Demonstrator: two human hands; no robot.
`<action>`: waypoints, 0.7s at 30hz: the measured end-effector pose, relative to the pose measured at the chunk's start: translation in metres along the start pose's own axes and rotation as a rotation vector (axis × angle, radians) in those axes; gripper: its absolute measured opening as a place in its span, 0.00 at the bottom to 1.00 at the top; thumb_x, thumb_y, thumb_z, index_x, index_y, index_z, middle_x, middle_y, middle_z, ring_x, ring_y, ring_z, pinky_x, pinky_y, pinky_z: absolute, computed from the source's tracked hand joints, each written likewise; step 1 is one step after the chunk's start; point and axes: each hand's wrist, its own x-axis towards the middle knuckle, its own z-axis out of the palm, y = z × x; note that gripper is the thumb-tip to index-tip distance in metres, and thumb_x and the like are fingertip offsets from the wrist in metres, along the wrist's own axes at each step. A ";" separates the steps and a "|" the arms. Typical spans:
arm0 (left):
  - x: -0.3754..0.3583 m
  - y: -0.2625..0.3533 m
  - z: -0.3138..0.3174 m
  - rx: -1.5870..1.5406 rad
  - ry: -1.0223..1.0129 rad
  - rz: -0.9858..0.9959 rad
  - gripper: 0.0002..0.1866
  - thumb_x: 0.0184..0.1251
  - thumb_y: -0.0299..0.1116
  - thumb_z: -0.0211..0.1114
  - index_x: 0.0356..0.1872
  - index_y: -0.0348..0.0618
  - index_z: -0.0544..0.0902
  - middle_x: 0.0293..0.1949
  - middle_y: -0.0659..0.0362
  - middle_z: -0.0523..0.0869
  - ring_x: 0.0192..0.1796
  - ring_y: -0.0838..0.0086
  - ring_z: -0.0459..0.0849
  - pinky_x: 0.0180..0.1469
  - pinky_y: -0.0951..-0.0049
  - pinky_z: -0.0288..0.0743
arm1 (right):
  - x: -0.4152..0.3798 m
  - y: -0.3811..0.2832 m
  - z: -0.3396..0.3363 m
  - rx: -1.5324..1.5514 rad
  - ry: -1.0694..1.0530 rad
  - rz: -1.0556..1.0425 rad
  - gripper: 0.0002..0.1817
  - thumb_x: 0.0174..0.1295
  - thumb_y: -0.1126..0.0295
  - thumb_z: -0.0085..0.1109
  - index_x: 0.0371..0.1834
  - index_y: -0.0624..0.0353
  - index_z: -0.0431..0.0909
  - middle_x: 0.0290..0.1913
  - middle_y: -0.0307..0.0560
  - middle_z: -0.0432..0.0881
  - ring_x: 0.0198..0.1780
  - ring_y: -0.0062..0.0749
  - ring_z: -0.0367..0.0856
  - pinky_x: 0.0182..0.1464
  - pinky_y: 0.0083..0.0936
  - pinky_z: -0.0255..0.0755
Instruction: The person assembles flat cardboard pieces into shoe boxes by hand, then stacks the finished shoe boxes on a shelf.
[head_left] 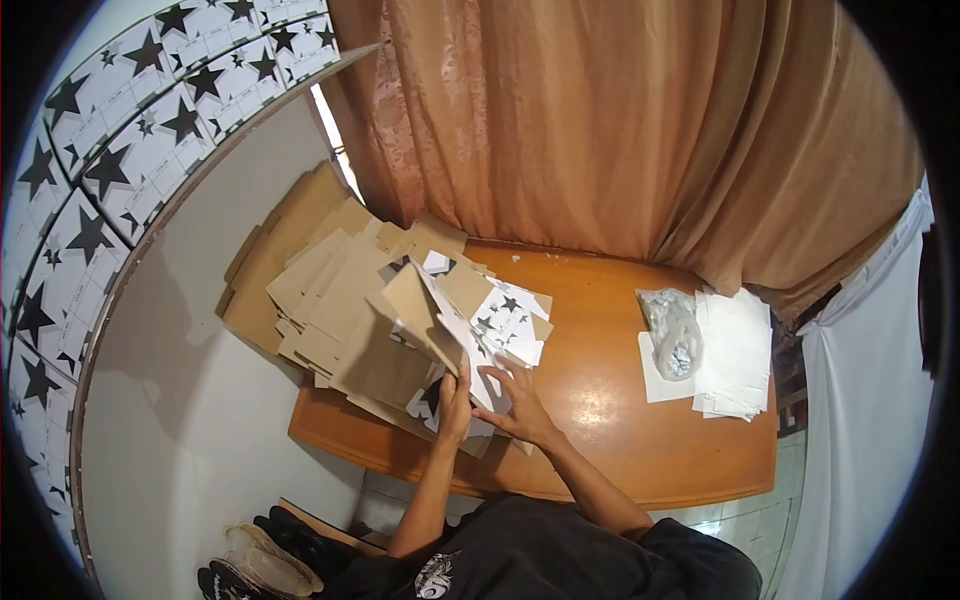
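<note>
A partly folded cardboard box [432, 322], brown on one face and white on the other, is held up at a tilt over the table. My left hand [455, 408] is closed around its lower edge. On the white side, my right hand [517, 403] grips the lower right part with bent fingers; some fingertips are hidden. Just beyond the hands lie white flat pieces printed with black stars [508, 318]. Brown cardboard sheets [335, 290] are piled to the left, partly under the held box.
On the right of the wooden table [600, 440] are a clear plastic bag [672, 335] and white paper sheets [733, 350]. Star-printed boxes [150, 120] line a shelf at the upper left. A brown curtain [560, 120] hangs behind. Shoes [270, 560] lie at the lower left.
</note>
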 end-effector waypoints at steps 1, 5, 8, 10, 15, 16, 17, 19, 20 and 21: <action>0.001 -0.003 0.005 -0.098 0.014 0.076 0.21 0.83 0.43 0.52 0.60 0.32 0.75 0.47 0.61 0.79 0.47 0.79 0.73 0.52 0.76 0.68 | -0.003 -0.012 -0.008 -0.095 0.011 0.045 0.49 0.49 0.51 0.80 0.74 0.51 0.64 0.72 0.57 0.66 0.75 0.53 0.62 0.73 0.46 0.61; -0.011 0.021 0.029 -0.036 0.006 0.120 0.16 0.82 0.41 0.54 0.47 0.34 0.78 0.33 0.66 0.78 0.34 0.80 0.72 0.38 0.73 0.69 | -0.018 -0.016 -0.043 -0.057 0.035 0.095 0.54 0.47 0.45 0.80 0.74 0.56 0.61 0.73 0.61 0.63 0.75 0.57 0.60 0.73 0.47 0.59; -0.022 0.041 0.053 0.284 -0.103 0.332 0.16 0.81 0.41 0.55 0.45 0.34 0.79 0.33 0.65 0.78 0.34 0.81 0.72 0.36 0.74 0.69 | -0.031 -0.021 -0.082 0.189 0.058 0.088 0.40 0.60 0.56 0.73 0.72 0.62 0.66 0.66 0.57 0.74 0.65 0.43 0.74 0.67 0.38 0.68; -0.025 0.041 0.065 0.231 -0.120 0.176 0.18 0.81 0.43 0.55 0.44 0.34 0.78 0.34 0.62 0.81 0.37 0.82 0.75 0.40 0.74 0.73 | -0.046 -0.029 -0.117 0.203 0.075 0.314 0.23 0.69 0.65 0.59 0.65 0.63 0.72 0.44 0.60 0.85 0.46 0.51 0.84 0.51 0.39 0.75; -0.035 0.024 0.105 0.090 -0.309 -0.047 0.18 0.80 0.41 0.56 0.52 0.32 0.79 0.43 0.58 0.85 0.42 0.80 0.80 0.46 0.76 0.76 | -0.098 0.002 -0.175 -0.073 0.316 0.362 0.18 0.72 0.68 0.51 0.61 0.64 0.74 0.37 0.62 0.83 0.38 0.60 0.82 0.46 0.40 0.74; -0.039 0.022 0.115 0.097 -0.323 -0.052 0.18 0.80 0.41 0.56 0.52 0.32 0.79 0.43 0.58 0.85 0.42 0.80 0.80 0.46 0.76 0.76 | -0.109 0.003 -0.189 -0.049 0.378 0.419 0.18 0.72 0.68 0.50 0.61 0.65 0.74 0.39 0.64 0.83 0.41 0.63 0.81 0.48 0.39 0.74; -0.044 0.020 0.125 0.121 -0.377 -0.122 0.19 0.80 0.41 0.56 0.54 0.32 0.78 0.45 0.57 0.85 0.45 0.79 0.81 0.48 0.76 0.77 | -0.121 0.010 -0.201 -0.020 0.412 0.420 0.20 0.71 0.69 0.49 0.63 0.65 0.73 0.48 0.65 0.83 0.50 0.56 0.82 0.55 0.36 0.73; -0.052 0.017 0.150 0.133 -0.480 -0.198 0.20 0.79 0.40 0.57 0.59 0.32 0.77 0.49 0.57 0.85 0.48 0.78 0.83 0.49 0.75 0.78 | -0.142 0.016 -0.224 0.079 0.474 0.430 0.22 0.70 0.71 0.47 0.66 0.65 0.71 0.54 0.64 0.81 0.56 0.51 0.80 0.59 0.34 0.70; -0.057 0.018 0.161 0.140 -0.489 -0.202 0.20 0.79 0.40 0.57 0.59 0.32 0.77 0.49 0.57 0.85 0.48 0.78 0.83 0.49 0.75 0.78 | -0.152 0.019 -0.237 0.179 0.523 0.432 0.25 0.68 0.73 0.45 0.69 0.65 0.69 0.61 0.63 0.79 0.63 0.45 0.77 0.64 0.32 0.68; -0.062 0.019 0.173 0.152 -0.500 -0.266 0.20 0.79 0.39 0.57 0.59 0.32 0.76 0.50 0.56 0.85 0.49 0.77 0.83 0.50 0.75 0.78 | -0.160 0.016 -0.253 0.241 0.500 0.448 0.31 0.64 0.76 0.43 0.74 0.65 0.64 0.69 0.57 0.73 0.69 0.38 0.70 0.69 0.30 0.63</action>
